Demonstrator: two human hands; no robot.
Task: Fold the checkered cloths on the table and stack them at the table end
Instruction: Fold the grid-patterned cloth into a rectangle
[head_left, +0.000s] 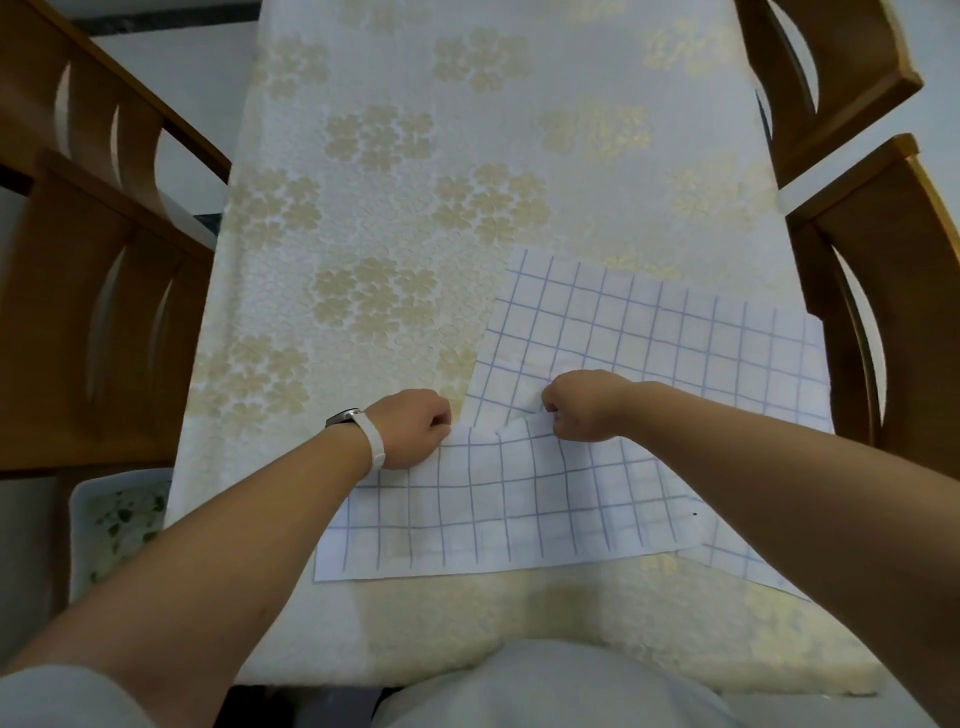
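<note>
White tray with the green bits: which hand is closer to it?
Left. The left hand grips the checkered cloth up and right of the white tray; the right hand pinches the cloth farther right.

Both hands' fingers pinching, apparently, a folded checkered cloth's (519, 499) far edge, flowered table (395, 156), wooden chairs (93, 291)

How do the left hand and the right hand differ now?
The left hand wears a white wristband; the right hand has a bare wrist. The left hand holds a corner of the near cloth; the right hand holds its edge further right. Both pinch it with curled fingers.
</note>
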